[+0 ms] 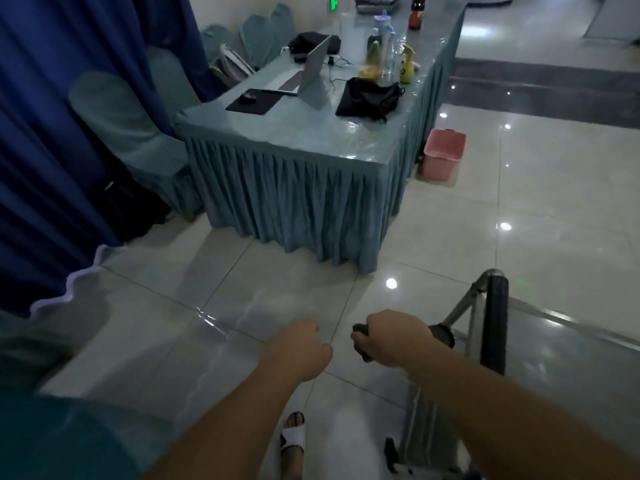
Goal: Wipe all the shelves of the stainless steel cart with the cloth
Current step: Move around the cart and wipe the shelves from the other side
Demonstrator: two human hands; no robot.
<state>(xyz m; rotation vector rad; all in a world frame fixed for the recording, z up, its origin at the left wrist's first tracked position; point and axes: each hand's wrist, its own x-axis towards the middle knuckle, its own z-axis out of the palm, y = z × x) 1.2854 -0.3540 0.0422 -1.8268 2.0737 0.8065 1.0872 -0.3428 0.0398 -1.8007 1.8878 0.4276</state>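
Note:
The stainless steel cart (554, 344) stands at the lower right, its top shelf shiny and partly cut off by the frame edge. A black foam-covered handle (495, 323) runs along its near end. My right hand (391, 337) grips the left end of that handle, fingers curled round the dark grip. My left hand (298, 351) hovers just left of it over the floor, fingers curled into a loose fist, holding nothing that shows. No cloth is in view. The lower shelves are hidden under the top one.
A long table with a teal skirt (304, 188) stands ahead, carrying a laptop, a black bag and bottles. A pink bin (443, 154) sits by its right side. Blue curtains (52, 133) and covered chairs lie at left. Glossy tiled floor spreads right.

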